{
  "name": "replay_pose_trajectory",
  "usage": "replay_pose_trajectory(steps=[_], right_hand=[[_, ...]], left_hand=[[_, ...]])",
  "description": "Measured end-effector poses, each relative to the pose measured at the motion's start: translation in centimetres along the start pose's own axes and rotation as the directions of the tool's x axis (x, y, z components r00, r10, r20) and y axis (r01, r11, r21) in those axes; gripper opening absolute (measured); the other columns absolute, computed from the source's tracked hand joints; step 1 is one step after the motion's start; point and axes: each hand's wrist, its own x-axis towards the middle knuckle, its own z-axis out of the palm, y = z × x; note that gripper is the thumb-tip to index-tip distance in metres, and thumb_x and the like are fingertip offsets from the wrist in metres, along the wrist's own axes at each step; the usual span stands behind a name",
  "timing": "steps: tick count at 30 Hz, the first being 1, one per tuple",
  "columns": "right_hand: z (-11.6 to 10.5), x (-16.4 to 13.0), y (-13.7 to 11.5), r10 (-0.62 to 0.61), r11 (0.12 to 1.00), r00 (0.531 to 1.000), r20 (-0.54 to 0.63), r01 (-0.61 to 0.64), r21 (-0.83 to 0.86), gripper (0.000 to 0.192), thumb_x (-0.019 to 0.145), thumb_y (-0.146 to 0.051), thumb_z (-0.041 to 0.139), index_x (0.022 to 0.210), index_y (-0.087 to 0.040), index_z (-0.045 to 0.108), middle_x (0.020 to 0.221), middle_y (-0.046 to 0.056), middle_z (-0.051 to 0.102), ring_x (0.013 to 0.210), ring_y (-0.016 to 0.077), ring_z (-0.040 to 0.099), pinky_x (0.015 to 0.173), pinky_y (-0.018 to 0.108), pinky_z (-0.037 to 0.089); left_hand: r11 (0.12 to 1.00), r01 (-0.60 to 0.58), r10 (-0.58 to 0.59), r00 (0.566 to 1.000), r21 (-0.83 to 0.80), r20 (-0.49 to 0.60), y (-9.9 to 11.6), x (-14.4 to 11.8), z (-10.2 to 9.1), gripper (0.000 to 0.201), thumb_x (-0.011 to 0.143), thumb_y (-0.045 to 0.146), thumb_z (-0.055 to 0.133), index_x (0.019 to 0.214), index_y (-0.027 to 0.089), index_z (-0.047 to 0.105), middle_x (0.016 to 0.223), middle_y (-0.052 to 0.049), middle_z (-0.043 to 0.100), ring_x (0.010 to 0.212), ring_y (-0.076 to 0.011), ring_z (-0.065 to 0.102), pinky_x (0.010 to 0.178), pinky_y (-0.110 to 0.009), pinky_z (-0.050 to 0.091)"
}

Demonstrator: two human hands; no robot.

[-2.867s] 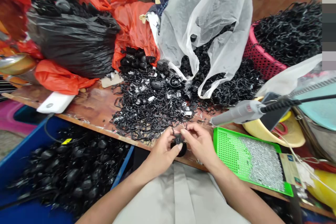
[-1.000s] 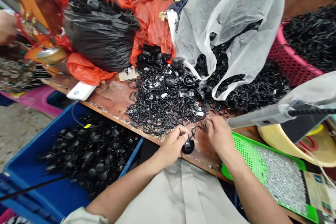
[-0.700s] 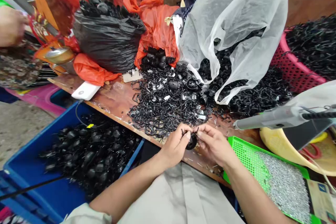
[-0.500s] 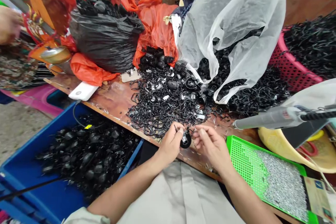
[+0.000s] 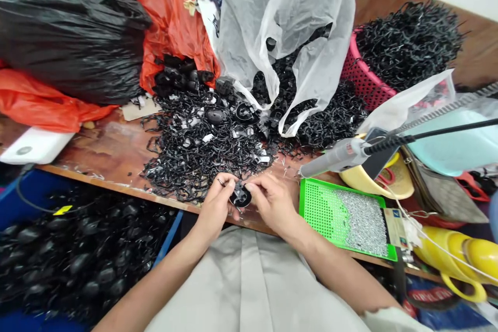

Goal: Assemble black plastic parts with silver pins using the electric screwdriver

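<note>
A round black plastic part (image 5: 241, 198) is held between my two hands, just above the table's front edge. My left hand (image 5: 216, 208) is closed on its left side, thumb on top. From the right, my right hand (image 5: 274, 202) pinches the part's edge between thumb and fingers. Small details on the part are too fine to make out. Right beyond my hands lies a heap of small black plastic pieces (image 5: 187, 150), with a few rounded black shells among them. The electric screwdriver (image 5: 330, 158) hangs to the right of my right hand, touched by neither hand.
A green tray (image 5: 321, 212) of small silvery screws sits at the right. Behind are a white plastic bag (image 5: 245, 15), a pink basket (image 5: 360, 65) of black strips and a black bag (image 5: 70, 41). A blue bin (image 5: 11, 197) of black parts stands lower left.
The view has swung to the right and closer. My right hand, earlier a little apart from the round part, now grips its edge. The part stays in my left hand.
</note>
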Motion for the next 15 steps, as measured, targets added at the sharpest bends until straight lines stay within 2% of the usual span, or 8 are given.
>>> replay_pose_trajectory(steps=[6,9,11,13,15], right_hand=[[0.9,-1.0,0.5,-0.182,0.983,0.982,-0.050,0.181,-0.015,0.012,0.093,-0.021,0.050,0.093,-0.019,0.062,0.085,0.005,0.064,0.081,0.0168,0.057,0.074,0.030,0.046],[1.0,-1.6,0.6,-0.208,0.978,0.977,-0.048,0.207,-0.016,0.013,0.094,-0.021,0.049,0.097,-0.019,0.061,0.089,0.007,0.064,0.084,0.0176,0.057,0.076,0.031,0.048],[0.9,-2.0,0.8,-0.165,0.986,0.986,0.001,0.165,0.035,0.015,0.094,-0.024,0.050,0.103,-0.020,0.061,0.090,0.006,0.065,0.083,0.0168,0.059,0.074,0.030,0.049],[0.4,-2.0,1.3,-0.053,0.995,0.991,0.119,0.043,0.086,0.021,0.095,-0.027,0.048,0.113,-0.021,0.057,0.091,0.005,0.066,0.077,0.0149,0.061,0.069,0.027,0.049],[-0.4,-1.6,1.9,0.094,0.996,0.967,0.235,-0.090,-0.030,0.021,0.095,-0.029,0.045,0.111,-0.021,0.056,0.089,0.005,0.067,0.075,0.0154,0.063,0.068,0.027,0.049]], left_hand=[[0.996,0.021,-0.019,1.000,0.091,-0.024,0.4,-0.7,0.7,0.029,0.084,0.049,0.053,0.097,0.023,0.051,0.064,0.006,0.048,0.038,-0.0076,0.043,0.029,-0.017,0.030],[0.992,-0.016,0.023,0.998,0.129,-0.058,0.6,-0.6,0.9,0.025,0.084,0.046,0.052,0.091,0.022,0.054,0.066,0.004,0.047,0.044,-0.0085,0.041,0.032,-0.018,0.030],[0.981,-0.054,0.074,0.991,0.185,-0.107,0.6,-0.5,0.5,0.023,0.084,0.043,0.052,0.087,0.021,0.056,0.070,0.002,0.050,0.052,-0.0106,0.045,0.035,-0.019,0.032],[0.962,-0.086,0.131,0.978,0.258,-0.164,0.6,-0.2,-0.3,0.023,0.085,0.042,0.050,0.086,0.021,0.057,0.072,0.001,0.051,0.056,-0.0123,0.046,0.038,-0.020,0.034],[0.940,-0.126,0.199,0.957,0.318,-0.210,0.5,0.0,-1.4,0.024,0.086,0.042,0.047,0.087,0.021,0.058,0.073,0.000,0.054,0.058,-0.0134,0.047,0.044,-0.022,0.038]])
